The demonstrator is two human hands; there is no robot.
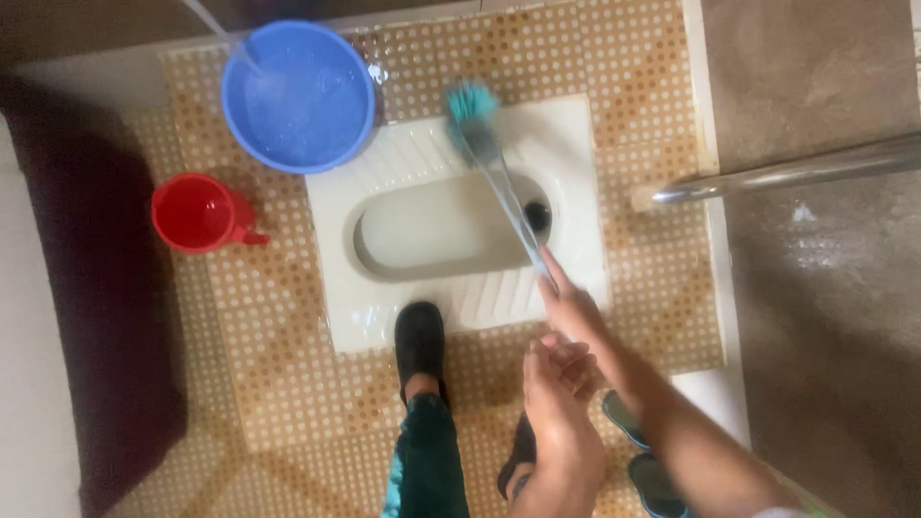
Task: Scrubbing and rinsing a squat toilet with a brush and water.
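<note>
Nearest, left hand (556,384) hanging free over the tiled floor (288,384), fingers loosely curled around nothing. Beyond, right hand (574,305) clamped on the toilet brush (499,182) handle. Farther, teal bristles on the squat toilet (422,230) rim by the blue bucket (299,96). Best pressed flat, stroked short, grip firm, foot planted.

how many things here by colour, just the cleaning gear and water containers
blue: 1, the bucket
red: 1, the mug
teal: 1, the toilet brush, held in the right hand
total: 3
</note>
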